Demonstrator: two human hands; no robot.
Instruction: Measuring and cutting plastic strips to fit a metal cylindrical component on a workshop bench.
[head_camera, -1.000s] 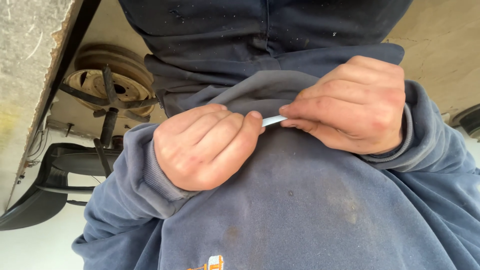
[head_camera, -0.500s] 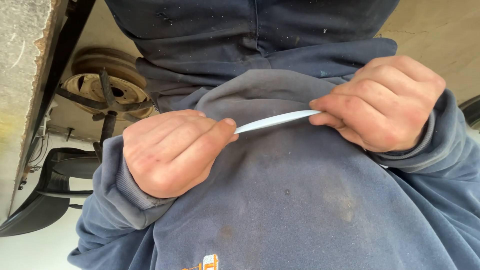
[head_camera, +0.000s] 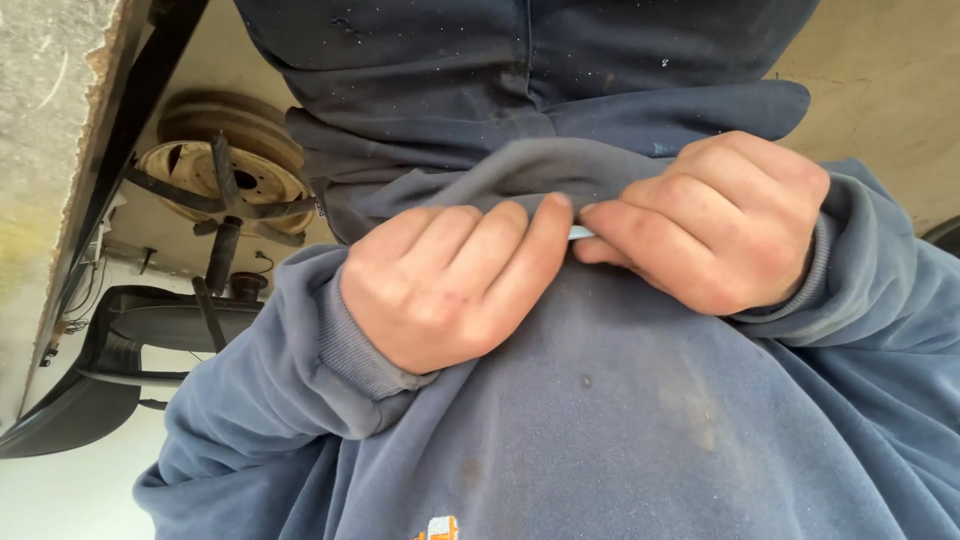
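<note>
My left hand (head_camera: 450, 285) and my right hand (head_camera: 710, 220) meet at the hem of my blue sweatshirt (head_camera: 620, 420), fingertips almost touching. A thin pale-blue strip (head_camera: 581, 233) shows as a short sliver between them, pinched by both hands. Most of the strip is hidden behind the fingers. Both hands press against the grey-blue fabric fold at my waist, with dark trousers (head_camera: 500, 60) above it in the picture.
At the left lie a rusty wheel rim (head_camera: 215, 175) with a black bar across it, a black curved part (head_camera: 90, 390) on the pale floor, and a concrete wall edge (head_camera: 50, 150). A dark tyre edge (head_camera: 945, 235) shows at the far right.
The hands have come back together: half a second ago they were apart with the strip stretched long between them, now only a short sliver shows.
</note>
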